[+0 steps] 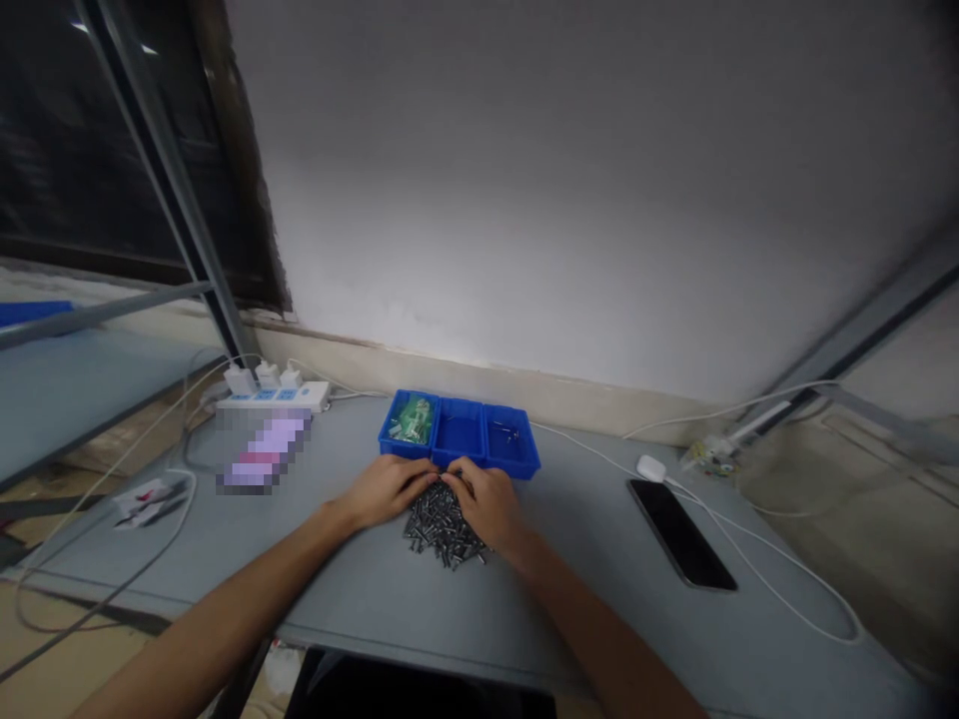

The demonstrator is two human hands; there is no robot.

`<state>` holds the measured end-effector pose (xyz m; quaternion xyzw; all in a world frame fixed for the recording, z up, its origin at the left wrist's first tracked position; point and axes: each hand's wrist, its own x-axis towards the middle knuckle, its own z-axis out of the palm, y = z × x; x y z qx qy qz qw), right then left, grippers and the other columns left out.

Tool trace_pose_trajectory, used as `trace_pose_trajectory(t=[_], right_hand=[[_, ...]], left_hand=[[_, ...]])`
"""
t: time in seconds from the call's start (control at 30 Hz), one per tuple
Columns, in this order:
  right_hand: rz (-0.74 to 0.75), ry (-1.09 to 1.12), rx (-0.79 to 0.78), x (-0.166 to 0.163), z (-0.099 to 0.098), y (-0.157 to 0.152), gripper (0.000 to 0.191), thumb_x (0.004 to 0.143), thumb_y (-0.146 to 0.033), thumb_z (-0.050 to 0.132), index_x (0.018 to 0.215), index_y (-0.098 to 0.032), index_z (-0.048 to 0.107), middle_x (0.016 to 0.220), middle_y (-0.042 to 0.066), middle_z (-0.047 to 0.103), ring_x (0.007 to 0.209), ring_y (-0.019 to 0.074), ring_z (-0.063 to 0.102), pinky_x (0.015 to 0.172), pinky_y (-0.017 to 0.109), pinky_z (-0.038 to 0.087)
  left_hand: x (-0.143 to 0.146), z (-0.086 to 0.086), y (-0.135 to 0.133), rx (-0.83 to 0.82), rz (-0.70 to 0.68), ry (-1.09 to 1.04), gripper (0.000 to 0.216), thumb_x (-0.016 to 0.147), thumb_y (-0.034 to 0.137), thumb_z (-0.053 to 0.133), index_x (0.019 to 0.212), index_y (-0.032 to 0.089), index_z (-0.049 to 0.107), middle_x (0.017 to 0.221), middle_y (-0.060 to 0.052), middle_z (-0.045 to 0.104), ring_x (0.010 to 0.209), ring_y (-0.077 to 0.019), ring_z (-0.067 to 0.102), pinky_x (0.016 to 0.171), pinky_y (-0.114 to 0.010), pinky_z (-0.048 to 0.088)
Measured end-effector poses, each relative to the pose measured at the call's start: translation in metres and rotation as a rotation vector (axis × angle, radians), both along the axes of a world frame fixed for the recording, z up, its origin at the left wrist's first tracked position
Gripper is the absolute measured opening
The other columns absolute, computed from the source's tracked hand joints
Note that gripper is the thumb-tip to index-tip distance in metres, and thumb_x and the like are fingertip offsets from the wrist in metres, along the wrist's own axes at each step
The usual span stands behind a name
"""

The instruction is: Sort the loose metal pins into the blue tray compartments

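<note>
Pile of small metal parts [444, 526] lies on the table [360, 589], before three bins [460, 435]. Phone [680, 532] lies well right; power strip [274, 396] behind left.

— Where were the hands?
— Both were out in front, with the bare forearms [225, 609] converging from the lower corners. The left hand [390, 489] lay palm down, its fingers curled toward the right.
— And the right hand [488, 505]?
— Palm down too, knuckles up, its fingertips nearly meeting the left's. Whether either was pinched shut, I couldn't tell.

Blue bins [459, 434], dark grey screws [442, 524]
</note>
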<state>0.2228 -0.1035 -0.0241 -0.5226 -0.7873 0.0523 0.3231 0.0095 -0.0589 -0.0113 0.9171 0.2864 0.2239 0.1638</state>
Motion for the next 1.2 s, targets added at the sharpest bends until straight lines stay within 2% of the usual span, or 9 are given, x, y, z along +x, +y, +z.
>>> trace_pose_trajectory(t=[0.13, 0.3, 0.47, 0.63, 0.8, 0.87, 1.0, 1.1, 1.2], right_hand=[[-0.017, -0.115, -0.001, 0.001, -0.001, 0.0, 0.031, 0.108, -0.034, 0.045, 0.09, -0.022, 0.067, 0.081, 0.002, 0.075, 0.073, 0.0165, 0.07, 0.066, 0.025, 0.035], [0.022, -0.122, -0.011, 0.003, 0.002, -0.002, 0.021, 0.104, -0.039, 0.054, 0.114, -0.023, 0.063, 0.087, 0.001, 0.076, 0.074, 0.0169, 0.07, 0.066, 0.025, 0.038], [0.027, -0.134, -0.018, 0.003, 0.006, -0.002, 0.013, 0.105, -0.027, 0.05, 0.109, -0.023, 0.062, 0.096, 0.002, 0.076, 0.085, 0.0177, 0.071, 0.071, 0.025, 0.041], [0.028, -0.148, -0.041, 0.003, 0.006, -0.002, 0.02, 0.108, -0.03, 0.046, 0.104, -0.022, 0.064, 0.093, 0.003, 0.076, 0.085, 0.0176, 0.072, 0.073, 0.025, 0.041], [0.062, -0.115, -0.008, 0.002, 0.009, -0.005, 0.02, 0.103, -0.034, 0.056, 0.12, -0.023, 0.06, 0.1, 0.002, 0.074, 0.085, 0.0168, 0.07, 0.073, 0.025, 0.043], [0.07, -0.142, 0.013, 0.002, 0.01, -0.005, 0.013, 0.105, -0.028, 0.052, 0.112, -0.022, 0.061, 0.104, 0.003, 0.072, 0.089, 0.0165, 0.069, 0.075, 0.025, 0.044], [0.055, -0.179, 0.022, 0.001, 0.01, -0.005, 0.02, 0.107, -0.028, 0.045, 0.101, -0.022, 0.063, 0.1, 0.003, 0.071, 0.088, 0.0161, 0.068, 0.075, 0.025, 0.044], [0.074, -0.158, 0.005, 0.002, 0.011, -0.005, 0.017, 0.106, -0.034, 0.05, 0.105, -0.022, 0.063, 0.101, 0.003, 0.072, 0.087, 0.0166, 0.068, 0.074, 0.025, 0.045], [0.079, -0.148, -0.019, 0.003, 0.009, -0.004, 0.013, 0.104, -0.032, 0.054, 0.111, -0.022, 0.06, 0.102, 0.003, 0.073, 0.086, 0.017, 0.069, 0.073, 0.026, 0.045]], left_hand=[[0.0, 0.0, 0.0, -0.001, -0.015, -0.002, 0.034, 0.108, 0.039, 0.038, 0.109, 0.022, 0.067, 0.095, -0.003, 0.073, 0.087, -0.0178, 0.069, 0.08, -0.028, 0.046], [-0.001, 0.0, 0.0, -0.002, 0.028, -0.012, 0.032, 0.108, 0.037, 0.039, 0.106, 0.021, 0.067, 0.092, -0.003, 0.073, 0.08, -0.0165, 0.067, 0.074, -0.027, 0.045], [0.0, 0.001, 0.0, 0.003, 0.017, -0.006, 0.031, 0.108, 0.036, 0.04, 0.107, 0.021, 0.067, 0.091, -0.003, 0.073, 0.079, -0.0164, 0.067, 0.074, -0.027, 0.045], [0.001, 0.002, -0.002, 0.004, 0.01, 0.0, 0.03, 0.107, 0.036, 0.04, 0.107, 0.021, 0.067, 0.094, -0.003, 0.074, 0.082, -0.0165, 0.068, 0.076, -0.027, 0.045], [0.0, 0.001, -0.001, 0.004, 0.022, -0.005, 0.03, 0.107, 0.036, 0.041, 0.107, 0.021, 0.067, 0.094, -0.003, 0.073, 0.082, -0.0164, 0.068, 0.076, -0.026, 0.046], [0.0, 0.0, -0.001, 0.006, 0.017, -0.003, 0.031, 0.107, 0.036, 0.04, 0.106, 0.021, 0.067, 0.092, -0.003, 0.073, 0.082, -0.0166, 0.068, 0.076, -0.026, 0.046], [0.001, 0.0, -0.001, 0.012, -0.011, -0.001, 0.032, 0.108, 0.036, 0.04, 0.107, 0.021, 0.068, 0.093, -0.003, 0.073, 0.082, -0.0167, 0.068, 0.076, -0.027, 0.045], [0.001, 0.0, -0.001, 0.003, -0.014, -0.006, 0.031, 0.107, 0.036, 0.04, 0.107, 0.021, 0.067, 0.093, -0.003, 0.073, 0.083, -0.017, 0.068, 0.076, -0.028, 0.045], [0.001, 0.001, -0.001, -0.004, -0.009, -0.016, 0.031, 0.107, 0.036, 0.041, 0.106, 0.021, 0.068, 0.091, -0.003, 0.073, 0.08, -0.0169, 0.067, 0.075, -0.028, 0.046]])
